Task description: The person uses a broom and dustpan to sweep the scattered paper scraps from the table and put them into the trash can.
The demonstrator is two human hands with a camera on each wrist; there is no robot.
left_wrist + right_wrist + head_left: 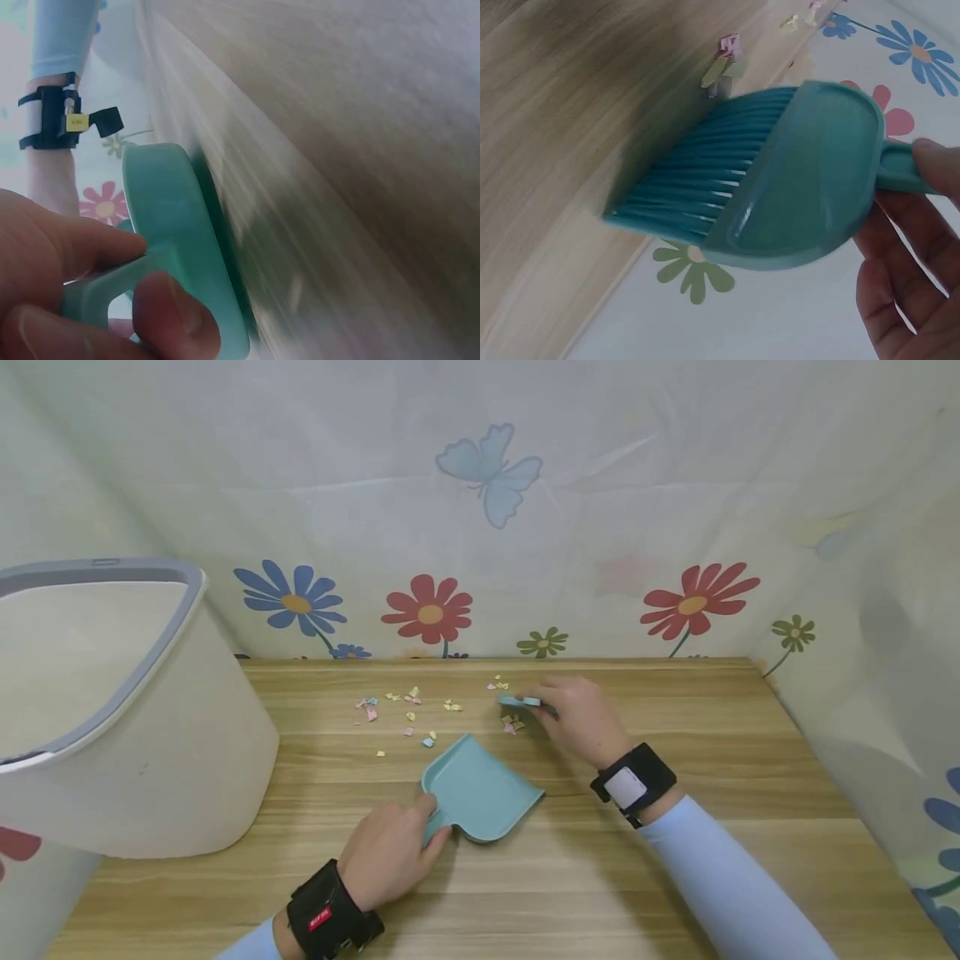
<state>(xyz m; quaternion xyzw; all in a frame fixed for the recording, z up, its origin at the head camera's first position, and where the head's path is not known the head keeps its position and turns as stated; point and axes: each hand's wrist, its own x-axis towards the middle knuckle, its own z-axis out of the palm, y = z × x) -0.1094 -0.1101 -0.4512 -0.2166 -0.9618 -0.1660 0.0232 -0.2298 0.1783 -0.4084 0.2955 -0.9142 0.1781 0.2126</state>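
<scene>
My left hand (pixel 393 852) grips the short handle of a teal dustpan (pixel 483 789), which lies low over the wooden table with its wide edge facing right and away. In the left wrist view, thumb and fingers wrap the handle of the dustpan (pixel 172 217). My right hand (pixel 581 714) pinches the handle of a small teal hand brush (pixel 795 176), bristles (pixel 705 165) down at the tabletop. Beside those bristles lie paper scraps (pixel 724 64). More pink, yellow and blue paper scraps (pixel 411 697) are scattered beyond the dustpan, toward the back of the table.
A large white bin (pixel 165 735) with a grey rim stands at the left of the wooden table (pixel 712 877). Behind the table's back edge hangs a curtain (pixel 337 485) printed with flowers and a butterfly; it continues along the right side.
</scene>
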